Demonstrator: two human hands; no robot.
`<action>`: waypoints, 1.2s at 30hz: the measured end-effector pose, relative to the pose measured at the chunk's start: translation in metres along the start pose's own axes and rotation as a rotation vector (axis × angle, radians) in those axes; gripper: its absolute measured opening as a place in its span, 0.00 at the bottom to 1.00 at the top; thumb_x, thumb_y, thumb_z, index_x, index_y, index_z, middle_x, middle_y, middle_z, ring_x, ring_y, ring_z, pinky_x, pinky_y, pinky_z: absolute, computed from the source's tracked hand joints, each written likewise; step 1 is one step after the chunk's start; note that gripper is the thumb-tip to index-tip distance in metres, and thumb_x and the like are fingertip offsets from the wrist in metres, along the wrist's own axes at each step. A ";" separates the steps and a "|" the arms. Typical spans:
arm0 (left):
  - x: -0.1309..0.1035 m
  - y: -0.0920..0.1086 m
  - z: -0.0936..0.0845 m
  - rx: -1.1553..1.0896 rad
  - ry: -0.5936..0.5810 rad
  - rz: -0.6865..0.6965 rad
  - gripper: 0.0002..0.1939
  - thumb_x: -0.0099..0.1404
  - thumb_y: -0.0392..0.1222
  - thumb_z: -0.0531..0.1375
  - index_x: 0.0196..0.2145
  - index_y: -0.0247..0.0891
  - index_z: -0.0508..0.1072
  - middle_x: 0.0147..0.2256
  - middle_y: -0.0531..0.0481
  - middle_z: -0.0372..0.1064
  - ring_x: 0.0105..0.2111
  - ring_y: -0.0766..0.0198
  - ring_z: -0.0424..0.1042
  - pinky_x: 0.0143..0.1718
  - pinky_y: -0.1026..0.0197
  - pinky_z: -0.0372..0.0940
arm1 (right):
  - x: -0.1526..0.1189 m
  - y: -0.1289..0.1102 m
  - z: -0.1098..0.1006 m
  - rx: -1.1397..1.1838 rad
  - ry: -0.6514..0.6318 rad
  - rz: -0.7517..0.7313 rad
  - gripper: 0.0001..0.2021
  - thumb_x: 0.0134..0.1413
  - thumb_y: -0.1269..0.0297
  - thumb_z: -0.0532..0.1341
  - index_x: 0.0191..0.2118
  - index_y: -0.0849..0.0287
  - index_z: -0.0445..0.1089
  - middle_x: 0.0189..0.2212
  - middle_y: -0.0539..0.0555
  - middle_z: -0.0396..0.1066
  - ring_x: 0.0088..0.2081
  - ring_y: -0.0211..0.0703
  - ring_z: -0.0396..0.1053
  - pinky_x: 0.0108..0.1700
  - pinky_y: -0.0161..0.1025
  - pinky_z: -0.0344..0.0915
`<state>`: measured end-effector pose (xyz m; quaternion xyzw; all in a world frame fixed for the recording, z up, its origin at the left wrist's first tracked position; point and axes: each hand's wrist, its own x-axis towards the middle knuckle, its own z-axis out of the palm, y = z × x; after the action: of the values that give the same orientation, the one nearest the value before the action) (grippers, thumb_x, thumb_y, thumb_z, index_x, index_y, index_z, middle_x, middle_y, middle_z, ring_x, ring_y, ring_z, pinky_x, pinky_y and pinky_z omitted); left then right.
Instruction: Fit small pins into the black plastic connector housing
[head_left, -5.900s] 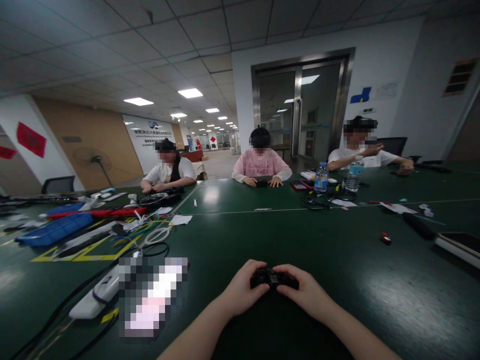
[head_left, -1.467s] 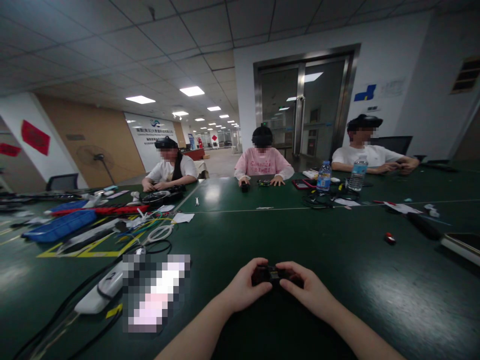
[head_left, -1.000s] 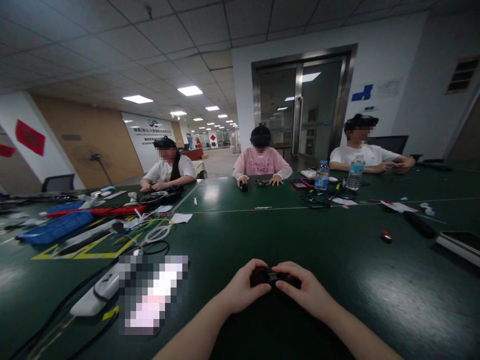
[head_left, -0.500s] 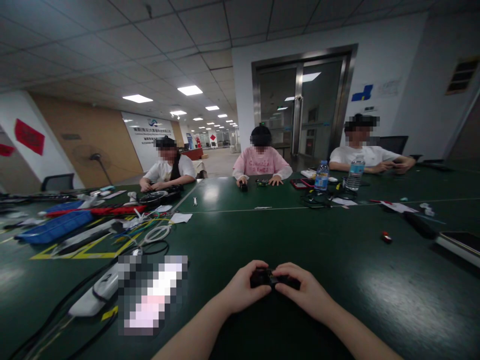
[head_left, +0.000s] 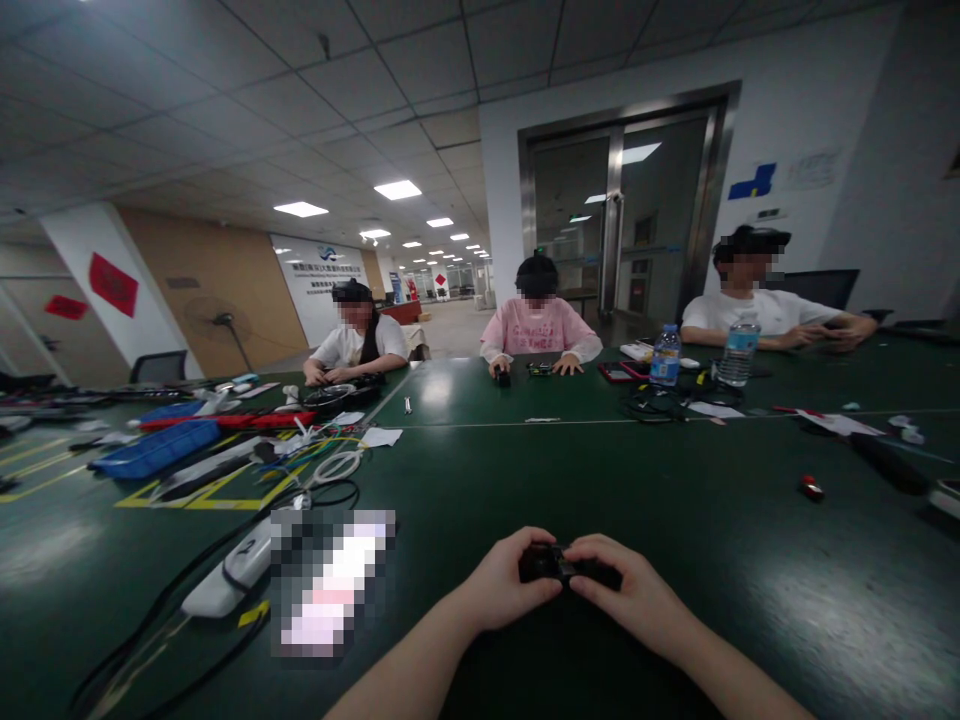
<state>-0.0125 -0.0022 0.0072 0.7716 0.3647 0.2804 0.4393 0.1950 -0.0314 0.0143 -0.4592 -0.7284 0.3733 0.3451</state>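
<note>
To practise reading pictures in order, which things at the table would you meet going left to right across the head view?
Blue plastic tray, white paper scrap, small silver wrench-like tool, left hand, small black object, right hand, rightmost clear plastic bottle, small red-and-dark object.

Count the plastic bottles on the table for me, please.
2: a blue-capped plastic bottle on the far side of the green table, and a clear plastic bottle just right of it. Others may be hidden.
</note>
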 end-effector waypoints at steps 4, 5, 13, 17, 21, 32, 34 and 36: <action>0.001 -0.001 0.000 0.005 -0.009 -0.002 0.23 0.55 0.39 0.62 0.49 0.40 0.64 0.44 0.47 0.67 0.43 0.59 0.67 0.45 0.55 0.63 | 0.000 -0.001 0.000 0.002 0.005 0.003 0.10 0.50 0.63 0.61 0.41 0.52 0.71 0.43 0.52 0.69 0.47 0.49 0.66 0.51 0.46 0.62; 0.001 -0.001 0.000 0.006 -0.011 0.001 0.23 0.55 0.39 0.62 0.49 0.40 0.64 0.44 0.47 0.67 0.43 0.59 0.67 0.45 0.55 0.63 | 0.000 -0.001 0.000 -0.001 0.010 0.002 0.10 0.50 0.63 0.61 0.41 0.52 0.72 0.43 0.52 0.69 0.47 0.49 0.66 0.51 0.46 0.61; 0.002 0.002 0.000 0.022 -0.023 0.007 0.23 0.55 0.37 0.62 0.49 0.39 0.64 0.43 0.48 0.67 0.43 0.60 0.67 0.45 0.57 0.62 | 0.000 -0.001 0.001 -0.005 0.041 -0.010 0.10 0.49 0.67 0.61 0.40 0.54 0.72 0.42 0.53 0.70 0.46 0.48 0.67 0.51 0.45 0.62; 0.002 0.003 0.000 0.120 0.002 0.015 0.22 0.55 0.38 0.62 0.48 0.41 0.64 0.44 0.48 0.65 0.41 0.61 0.66 0.43 0.59 0.63 | 0.000 -0.001 0.001 0.001 0.046 -0.020 0.10 0.49 0.66 0.61 0.40 0.54 0.72 0.42 0.53 0.70 0.46 0.47 0.67 0.51 0.44 0.62; 0.002 0.003 0.000 0.173 0.023 0.059 0.21 0.55 0.38 0.62 0.47 0.41 0.65 0.44 0.47 0.63 0.41 0.61 0.65 0.42 0.60 0.63 | -0.001 -0.001 0.001 -0.015 0.050 0.007 0.13 0.49 0.66 0.61 0.43 0.52 0.70 0.42 0.51 0.71 0.46 0.47 0.67 0.50 0.44 0.63; 0.003 0.004 0.000 0.205 0.012 0.039 0.26 0.55 0.39 0.62 0.51 0.42 0.64 0.45 0.47 0.63 0.44 0.59 0.64 0.46 0.57 0.61 | 0.000 -0.003 0.000 -0.039 0.030 0.048 0.13 0.50 0.65 0.60 0.44 0.52 0.70 0.43 0.51 0.71 0.47 0.47 0.67 0.50 0.43 0.63; 0.003 0.005 0.001 0.223 0.011 0.048 0.24 0.55 0.39 0.62 0.50 0.42 0.65 0.45 0.47 0.64 0.43 0.59 0.65 0.46 0.57 0.61 | 0.001 -0.002 0.000 -0.048 0.035 0.041 0.13 0.50 0.65 0.60 0.44 0.53 0.70 0.43 0.51 0.71 0.46 0.47 0.67 0.50 0.43 0.63; 0.003 0.005 0.001 0.241 0.011 0.060 0.22 0.55 0.39 0.61 0.48 0.41 0.66 0.43 0.47 0.64 0.42 0.59 0.65 0.44 0.58 0.61 | 0.001 0.000 0.001 -0.059 0.045 0.032 0.13 0.50 0.65 0.61 0.44 0.53 0.70 0.43 0.52 0.71 0.46 0.47 0.67 0.50 0.44 0.63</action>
<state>-0.0085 -0.0021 0.0120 0.8279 0.3746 0.2518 0.3329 0.1938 -0.0304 0.0144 -0.4891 -0.7237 0.3470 0.3416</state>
